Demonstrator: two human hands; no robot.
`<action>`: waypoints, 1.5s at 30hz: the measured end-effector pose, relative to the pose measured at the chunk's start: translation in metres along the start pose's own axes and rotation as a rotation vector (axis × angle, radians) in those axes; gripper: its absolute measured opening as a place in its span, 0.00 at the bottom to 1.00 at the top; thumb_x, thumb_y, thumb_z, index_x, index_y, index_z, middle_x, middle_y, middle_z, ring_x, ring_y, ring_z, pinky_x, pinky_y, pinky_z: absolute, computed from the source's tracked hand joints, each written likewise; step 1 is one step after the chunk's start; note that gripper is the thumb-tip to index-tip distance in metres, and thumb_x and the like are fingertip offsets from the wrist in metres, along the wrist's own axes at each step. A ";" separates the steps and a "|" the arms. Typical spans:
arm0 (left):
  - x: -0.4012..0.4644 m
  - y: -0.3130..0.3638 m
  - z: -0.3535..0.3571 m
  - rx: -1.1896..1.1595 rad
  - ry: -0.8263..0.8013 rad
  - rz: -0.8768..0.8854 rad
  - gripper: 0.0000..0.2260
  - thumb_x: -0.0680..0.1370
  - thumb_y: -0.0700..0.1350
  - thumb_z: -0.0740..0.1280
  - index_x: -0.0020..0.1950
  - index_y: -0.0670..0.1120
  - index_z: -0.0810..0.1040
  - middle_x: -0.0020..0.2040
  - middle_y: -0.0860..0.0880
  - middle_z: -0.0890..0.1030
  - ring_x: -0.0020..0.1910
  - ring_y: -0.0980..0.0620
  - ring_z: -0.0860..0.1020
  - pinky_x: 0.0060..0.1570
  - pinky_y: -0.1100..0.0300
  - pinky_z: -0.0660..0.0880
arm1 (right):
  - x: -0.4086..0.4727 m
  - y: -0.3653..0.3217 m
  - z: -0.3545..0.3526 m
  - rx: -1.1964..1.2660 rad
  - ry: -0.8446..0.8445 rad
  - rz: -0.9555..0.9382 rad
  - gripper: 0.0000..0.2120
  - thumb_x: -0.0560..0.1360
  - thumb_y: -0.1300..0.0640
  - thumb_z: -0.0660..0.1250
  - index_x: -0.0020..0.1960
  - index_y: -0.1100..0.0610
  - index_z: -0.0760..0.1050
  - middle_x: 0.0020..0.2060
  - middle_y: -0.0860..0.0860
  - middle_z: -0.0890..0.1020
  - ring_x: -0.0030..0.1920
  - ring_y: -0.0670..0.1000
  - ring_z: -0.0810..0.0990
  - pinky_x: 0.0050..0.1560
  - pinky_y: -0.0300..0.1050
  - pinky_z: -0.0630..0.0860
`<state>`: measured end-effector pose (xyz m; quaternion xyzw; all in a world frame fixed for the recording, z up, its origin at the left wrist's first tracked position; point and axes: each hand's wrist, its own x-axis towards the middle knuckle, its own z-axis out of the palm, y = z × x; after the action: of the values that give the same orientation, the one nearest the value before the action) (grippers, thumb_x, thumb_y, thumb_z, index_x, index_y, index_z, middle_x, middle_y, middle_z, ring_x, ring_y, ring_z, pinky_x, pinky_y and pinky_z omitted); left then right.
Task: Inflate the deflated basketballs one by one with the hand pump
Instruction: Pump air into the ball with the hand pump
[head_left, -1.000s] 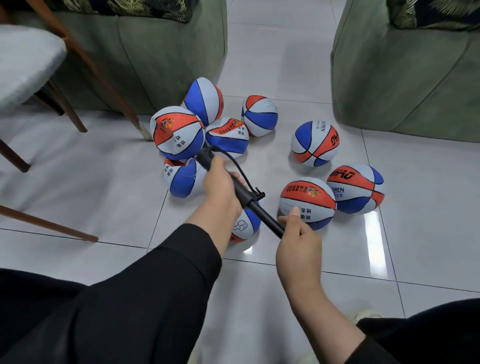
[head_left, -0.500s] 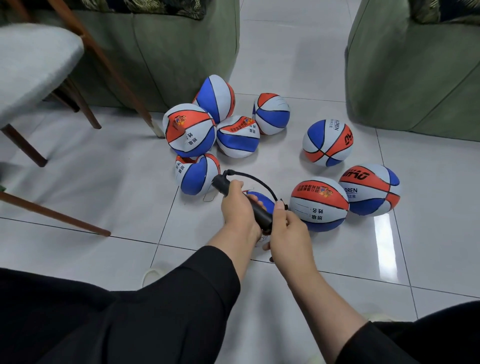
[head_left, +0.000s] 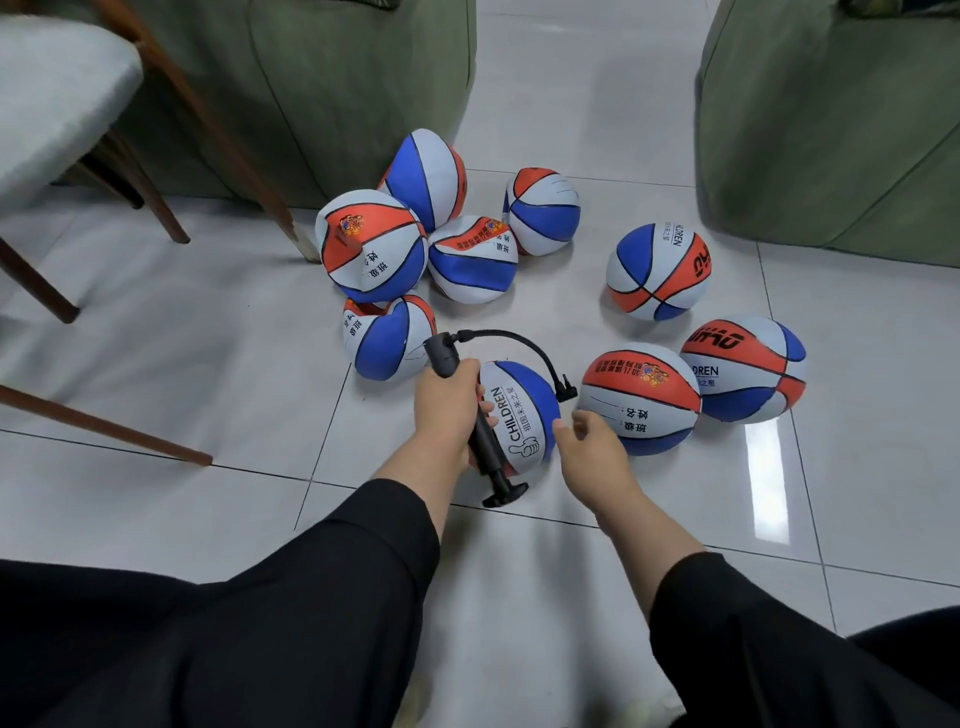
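Hand pump (head_left: 480, 426) in left grip (head_left: 447, 410)

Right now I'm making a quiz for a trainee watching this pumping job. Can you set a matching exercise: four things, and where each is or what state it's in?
Things:
1. left hand
2. right hand
3. pump handle
4. dented ball

States or places:
A. nearest the person, low by the floor
B. grips the pump barrel
C. caved in at its top, left of the hose
D. empty, beside the CHILDREN ball

Pairs: 1-B, 2-D, 3-A, 4-C
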<state>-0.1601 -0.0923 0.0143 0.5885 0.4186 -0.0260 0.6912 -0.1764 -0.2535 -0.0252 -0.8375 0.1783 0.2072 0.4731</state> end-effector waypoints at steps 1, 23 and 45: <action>0.003 -0.003 0.001 0.044 -0.009 0.013 0.04 0.80 0.45 0.67 0.48 0.45 0.76 0.38 0.46 0.78 0.36 0.47 0.79 0.36 0.55 0.83 | 0.006 0.001 -0.001 -0.013 -0.019 0.010 0.25 0.83 0.48 0.62 0.76 0.58 0.67 0.71 0.54 0.75 0.70 0.55 0.73 0.66 0.48 0.69; 0.055 -0.027 0.000 0.300 -0.015 0.103 0.09 0.79 0.49 0.71 0.59 0.53 0.80 0.49 0.53 0.84 0.53 0.49 0.82 0.57 0.55 0.77 | 0.075 -0.010 0.039 0.229 -0.091 0.003 0.19 0.75 0.50 0.75 0.60 0.51 0.70 0.47 0.52 0.78 0.42 0.54 0.83 0.50 0.57 0.83; 0.073 -0.031 -0.013 0.314 -0.117 0.105 0.13 0.78 0.42 0.70 0.61 0.56 0.80 0.52 0.55 0.83 0.48 0.52 0.81 0.44 0.63 0.74 | 0.119 -0.043 0.045 -0.359 -0.391 -0.244 0.20 0.82 0.45 0.65 0.36 0.55 0.69 0.31 0.50 0.72 0.33 0.52 0.69 0.34 0.45 0.64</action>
<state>-0.1365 -0.0577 -0.0541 0.7078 0.3371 -0.0888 0.6144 -0.0617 -0.2058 -0.0767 -0.8673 -0.0580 0.3344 0.3642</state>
